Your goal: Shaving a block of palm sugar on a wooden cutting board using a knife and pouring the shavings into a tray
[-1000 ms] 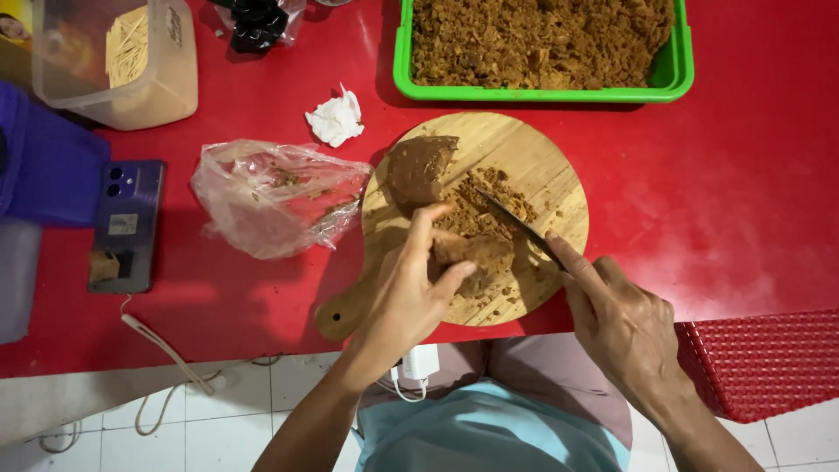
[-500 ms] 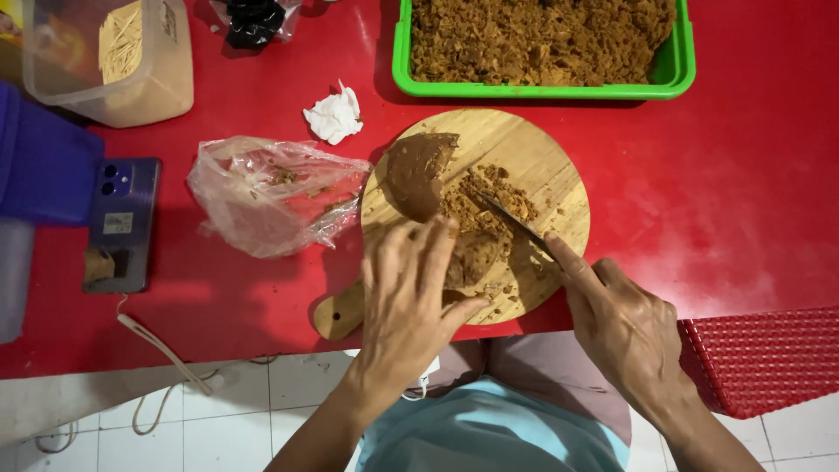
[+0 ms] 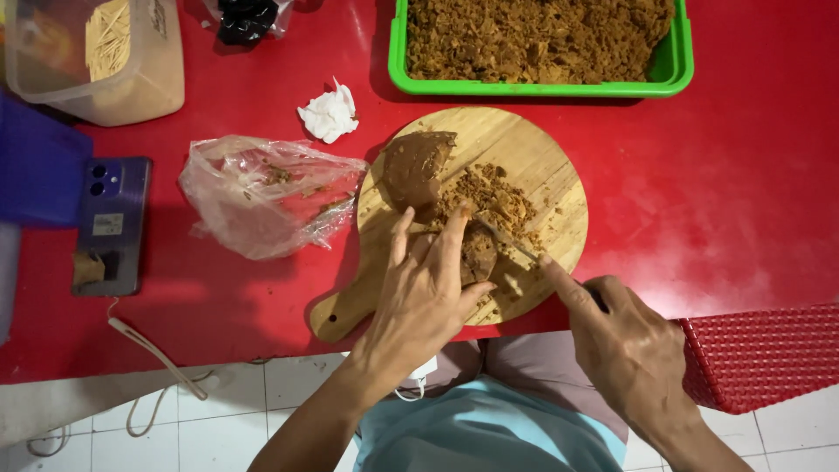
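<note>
Pinning brown block [image 3: 476, 253] under left hand [image 3: 428, 293]; knife [image 3: 511, 245] being gripped by right hand [image 3: 625, 345]. Fingertips [image 3: 463, 214] being risked: blade passing just beside.

I see a brown sugar block [image 3: 418, 166] lying domed at the far-left edge of the round wooden cutting board [image 3: 533, 149] — its cut side faces a crumbly shaved heap [image 3: 489, 197] mid-board. A smaller brown chunk [image 3: 478, 253] sits toward the near edge — the knife blade [image 3: 509, 243] is just beside it.
</note>
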